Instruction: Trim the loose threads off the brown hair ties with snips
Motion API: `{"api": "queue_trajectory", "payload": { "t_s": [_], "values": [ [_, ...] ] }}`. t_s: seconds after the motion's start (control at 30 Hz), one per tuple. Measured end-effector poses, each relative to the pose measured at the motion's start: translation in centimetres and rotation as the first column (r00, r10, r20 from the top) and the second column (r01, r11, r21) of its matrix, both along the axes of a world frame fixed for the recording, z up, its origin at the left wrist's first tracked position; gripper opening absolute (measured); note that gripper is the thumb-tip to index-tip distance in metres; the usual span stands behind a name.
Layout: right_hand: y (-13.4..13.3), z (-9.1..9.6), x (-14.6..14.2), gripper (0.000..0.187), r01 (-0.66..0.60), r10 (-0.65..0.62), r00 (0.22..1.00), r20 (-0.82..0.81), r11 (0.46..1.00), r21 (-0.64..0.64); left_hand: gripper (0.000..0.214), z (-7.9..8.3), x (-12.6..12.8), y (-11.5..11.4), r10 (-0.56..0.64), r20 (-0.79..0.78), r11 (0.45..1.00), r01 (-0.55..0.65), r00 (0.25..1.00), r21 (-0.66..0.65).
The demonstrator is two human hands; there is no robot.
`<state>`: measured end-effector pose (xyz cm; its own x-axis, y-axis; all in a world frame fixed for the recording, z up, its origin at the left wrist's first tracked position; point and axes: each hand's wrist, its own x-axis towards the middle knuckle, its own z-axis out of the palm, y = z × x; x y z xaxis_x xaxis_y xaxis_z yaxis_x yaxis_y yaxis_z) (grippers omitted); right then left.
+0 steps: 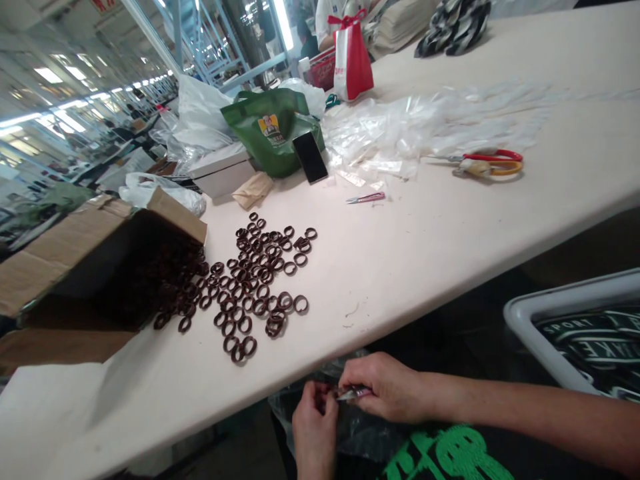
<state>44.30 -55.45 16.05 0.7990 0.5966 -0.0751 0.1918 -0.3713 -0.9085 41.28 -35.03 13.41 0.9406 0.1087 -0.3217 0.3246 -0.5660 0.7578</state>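
Observation:
Below the table's near edge, my left hand (pixel 315 423) has its fingers pinched on a small dark brown piece (pixel 323 395), apparently one of the brown rings, mostly hidden by the fingers. My right hand (pixel 385 387) is closed around a pair of thread snips (pixel 350 395), their blades pointing left at the brown piece. Both hands are close together over a dark plastic bag (pixel 357 427). On the table lies a spread of dark brown rings (pixel 260 260), spilling from an open cardboard box (pixel 65 247) tipped on its side.
On the table (pixel 400 267) lie another pair of pink snips (pixel 373 197), red-and-yellow-handled scissors (pixel 493 163), a phone (pixel 310 159) against a green bag (pixel 273 127), and clear plastic bags (pixel 400 127). A white-rimmed bin (pixel 525 320) stands at right. A person (pixel 325 27) is at the back.

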Motion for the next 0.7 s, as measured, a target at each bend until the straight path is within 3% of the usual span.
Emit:
{"api": "queue_trajectory", "payload": {
  "t_s": [0.2, 0.3, 0.37, 0.47, 0.57, 0.63, 0.7],
  "values": [
    [-1.2, -2.2, -0.9, 0.022, -0.1, 0.1, 0.995, -0.006, 0.981, -0.166, 0.017, -4.3, -1.2, 2.6, 0.007, -0.025, 0.985, -0.003, 1.0, 0.171],
    [-1.5, -2.8, -1.3, 0.024, -0.109, 0.109, 0.994, -0.009, 0.975, -0.194, 0.022, -4.7, -1.9, 2.2, -0.04, -0.053, 0.98, 0.05, 0.998, 0.194],
    [-1.5, -2.9, -1.3, 0.024, -0.109, 0.106, 0.994, -0.029, 0.972, -0.208, 0.026, -3.5, -1.8, 1.7, -0.172, -0.004, 0.976, 0.171, 0.985, 0.138],
    [-1.5, -2.9, -1.1, 0.022, -0.138, 0.132, 0.99, -0.04, 0.966, -0.219, 0.027, 0.3, -0.3, 1.5, -0.274, 0.31, 0.962, 0.265, 0.91, 0.073],
    [-1.4, -3.3, -1.1, 0.021, -0.144, 0.142, 0.99, -0.022, 0.963, -0.23, 0.019, 4.1, 3.2, 2.0, -0.247, 0.624, 0.964, 0.124, 0.742, 0.235],
    [-1.4, -3.7, -1.1, 0.021, -0.144, 0.143, 0.989, -0.018, 0.964, -0.222, 0.03, 5.4, 6.1, 2.5, -0.323, 0.658, 0.907, 0.024, 0.68, 0.42],
    [-1.5, -3.9, -1.1, 0.021, -0.151, 0.15, 0.989, -0.02, 0.968, -0.198, 0.038, 5.5, 8.5, 2.5, -0.38, 0.624, 0.854, -0.001, 0.683, 0.521]
  ]
}}
